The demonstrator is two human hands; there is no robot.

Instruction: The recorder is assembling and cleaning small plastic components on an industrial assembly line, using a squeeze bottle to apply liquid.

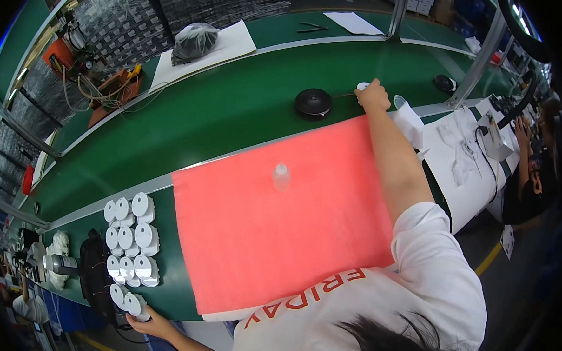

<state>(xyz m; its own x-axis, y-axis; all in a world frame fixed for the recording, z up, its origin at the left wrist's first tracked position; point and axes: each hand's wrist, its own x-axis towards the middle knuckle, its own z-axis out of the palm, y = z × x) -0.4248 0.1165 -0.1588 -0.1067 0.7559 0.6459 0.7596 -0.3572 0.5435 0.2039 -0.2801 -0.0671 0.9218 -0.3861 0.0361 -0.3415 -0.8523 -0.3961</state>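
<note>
At the lower left, my left hand [150, 322] has its fingers closed around a white housing with a round face [135, 304], the nearest one in a block of several similar white housings [125, 236]. My right hand [373, 97] reaches out to the far right over the green belt, closed on a small white round part [363, 86] that it mostly covers. Just left of it lies a black round disc [313, 102], with a thin line running from it towards my fingers. A small translucent bottle [282, 177] stands on the pink-red mat [246, 241] between my arms.
Another black round part [444, 83] rests farther right on the belt. Beside my right forearm are a white bag [407, 123] and white sheeting [462, 172]. A dark bundle [97, 274] flanks the housings. Pliers [312, 27] and a wrapped dark bag [195, 41] lie beyond the belt.
</note>
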